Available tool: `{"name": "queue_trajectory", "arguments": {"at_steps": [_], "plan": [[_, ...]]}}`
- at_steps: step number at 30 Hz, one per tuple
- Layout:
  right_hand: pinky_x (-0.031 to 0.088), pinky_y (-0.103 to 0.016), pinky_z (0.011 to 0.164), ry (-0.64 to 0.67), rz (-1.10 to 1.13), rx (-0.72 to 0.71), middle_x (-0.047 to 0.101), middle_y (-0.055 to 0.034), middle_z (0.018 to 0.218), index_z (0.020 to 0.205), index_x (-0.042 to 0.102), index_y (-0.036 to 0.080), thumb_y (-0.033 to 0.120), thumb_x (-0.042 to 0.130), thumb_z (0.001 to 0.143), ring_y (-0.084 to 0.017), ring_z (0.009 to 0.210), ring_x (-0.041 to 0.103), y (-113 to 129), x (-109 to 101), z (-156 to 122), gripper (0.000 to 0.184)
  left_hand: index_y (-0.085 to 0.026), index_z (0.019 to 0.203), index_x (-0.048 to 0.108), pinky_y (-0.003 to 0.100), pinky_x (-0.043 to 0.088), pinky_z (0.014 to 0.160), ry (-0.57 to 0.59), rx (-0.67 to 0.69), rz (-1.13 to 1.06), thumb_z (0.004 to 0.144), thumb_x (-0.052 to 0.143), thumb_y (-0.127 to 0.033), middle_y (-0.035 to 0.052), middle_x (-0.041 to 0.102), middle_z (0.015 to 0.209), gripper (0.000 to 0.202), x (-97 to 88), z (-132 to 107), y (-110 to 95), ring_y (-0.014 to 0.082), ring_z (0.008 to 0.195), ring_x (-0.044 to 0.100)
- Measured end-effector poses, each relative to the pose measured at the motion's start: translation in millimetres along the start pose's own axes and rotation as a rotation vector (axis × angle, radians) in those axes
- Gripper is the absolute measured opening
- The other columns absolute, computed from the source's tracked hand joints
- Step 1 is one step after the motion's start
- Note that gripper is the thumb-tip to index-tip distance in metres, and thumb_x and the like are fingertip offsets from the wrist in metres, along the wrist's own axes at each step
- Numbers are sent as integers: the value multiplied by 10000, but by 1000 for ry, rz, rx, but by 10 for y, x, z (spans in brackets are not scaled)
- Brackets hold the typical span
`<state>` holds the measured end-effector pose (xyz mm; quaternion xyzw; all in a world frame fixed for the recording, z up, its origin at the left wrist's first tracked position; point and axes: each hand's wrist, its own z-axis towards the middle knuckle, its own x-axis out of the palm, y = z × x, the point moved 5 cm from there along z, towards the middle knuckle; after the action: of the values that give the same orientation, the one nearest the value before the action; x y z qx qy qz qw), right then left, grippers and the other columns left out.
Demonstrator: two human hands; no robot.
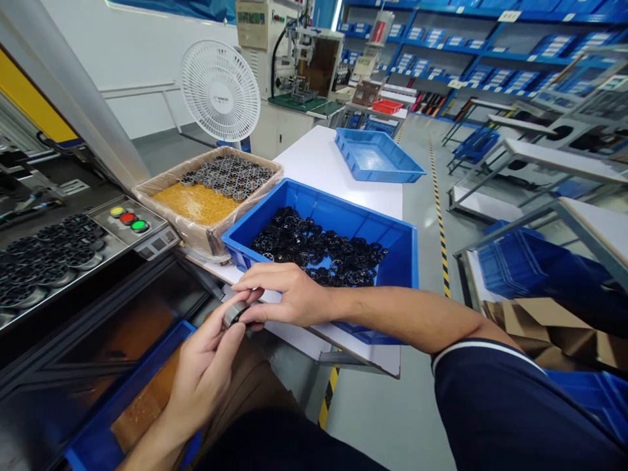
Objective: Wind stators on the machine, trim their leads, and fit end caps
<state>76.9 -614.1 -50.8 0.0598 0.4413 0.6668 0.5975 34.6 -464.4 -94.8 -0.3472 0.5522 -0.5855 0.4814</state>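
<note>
A small grey metal ring (234, 314) is held between my two hands, in front of the blue bin. My left hand (209, 366) grips it from below and the left, thumb against its side. From above and the right, the fingers of my right hand (289, 297) pinch the same ring; they partly cover it, and what lies inside it is hidden. Just beyond my right hand, the deep blue bin (397, 252) holds a loose heap of black round plastic parts (314, 245).
Left of the bin, a plastic-lined carton (216, 239) holds rows of metal rings (235, 173). A machine panel (130, 226) with coloured buttons and more rings stands at left. Behind are a shallow blue tray (375, 157) and a white fan (220, 91). A blue crate is low at left.
</note>
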Motion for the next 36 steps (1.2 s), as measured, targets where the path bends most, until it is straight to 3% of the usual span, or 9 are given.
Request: {"name": "queue_trajectory", "arguments": {"at_steps": [3, 5, 9, 12, 16, 18, 21, 29, 36], "plan": [[553, -288, 820, -57, -123, 163, 708, -88, 986, 1065, 663, 101, 386, 691, 857, -147, 885, 669, -249, -301, 84, 354, -260, 1305, 604, 267, 498, 990, -36, 76, 168, 909, 589, -300, 64, 604, 1337, 398, -141, 79, -7, 205, 1159, 626], [535, -289, 823, -135, -394, 359, 698, -94, 1043, 1112, 643, 110, 380, 620, 912, -152, 918, 659, -522, -617, 117, 337, -269, 1228, 666, 250, 503, 969, -134, 107, 266, 849, 673, -301, 46, 647, 1250, 380, -299, 113, 4, 184, 1060, 658], [499, -325, 855, -11, -819, 661, 703, -104, 996, 1026, 686, 103, 257, 653, 886, -195, 934, 647, -1095, -970, 9, 210, -266, 1184, 685, 233, 577, 802, -303, -105, 7, 815, 712, -343, 30, 734, 1058, 378, -562, 136, 199, 146, 808, 705], [501, -369, 888, 138, -816, 713, 712, -103, 978, 947, 710, 113, 188, 694, 838, -227, 965, 656, -1413, -881, -162, 133, -270, 1166, 676, 198, 567, 748, -282, -152, -185, 817, 710, -345, 22, 717, 1083, 358, -572, 129, 250, 113, 779, 684], [493, -459, 976, 289, -805, 693, 628, -92, 1241, 1157, 630, 150, 272, 606, 930, -232, 1136, 603, -1616, -649, -317, 259, -272, 1070, 710, 152, 501, 781, -209, 78, 173, 799, 730, -265, -2, 650, 1045, 272, -490, 79, 33, 105, 912, 624], [494, -474, 985, 338, -808, 686, 599, -91, 1281, 1211, 597, 162, 298, 585, 946, -236, 1162, 588, -1663, -575, -356, 298, -288, 1150, 687, 191, 486, 833, -182, 224, 354, 803, 723, -231, 3, 627, 1051, 354, -420, 35, -92, 124, 956, 605], [516, -468, 955, 384, -831, 710, 607, -92, 1246, 1218, 587, 160, 311, 586, 946, -234, 1121, 605, -1717, -519, -405, 312, -303, 1307, 589, 277, 481, 927, -185, 314, 385, 785, 740, -193, 19, 660, 1116, 554, -374, -11, -165, 165, 1003, 622], [540, -429, 901, 420, -894, 755, 620, -90, 1194, 1160, 605, 149, 337, 594, 939, -214, 1053, 623, -1712, -583, -380, 291, -330, 1359, 540, 275, 472, 1001, -149, 261, 346, 825, 705, -184, 19, 644, 1308, 578, -411, -23, -82, 174, 1085, 637], [551, -406, 859, 375, -827, 712, 661, -61, 1073, 1099, 624, 138, 346, 599, 937, -185, 951, 652, -1667, -597, -289, 265, -291, 1265, 626, 271, 576, 883, -236, 118, 75, 779, 750, -201, 37, 702, 1214, 510, -442, -2, -68, 156, 892, 708]]}}
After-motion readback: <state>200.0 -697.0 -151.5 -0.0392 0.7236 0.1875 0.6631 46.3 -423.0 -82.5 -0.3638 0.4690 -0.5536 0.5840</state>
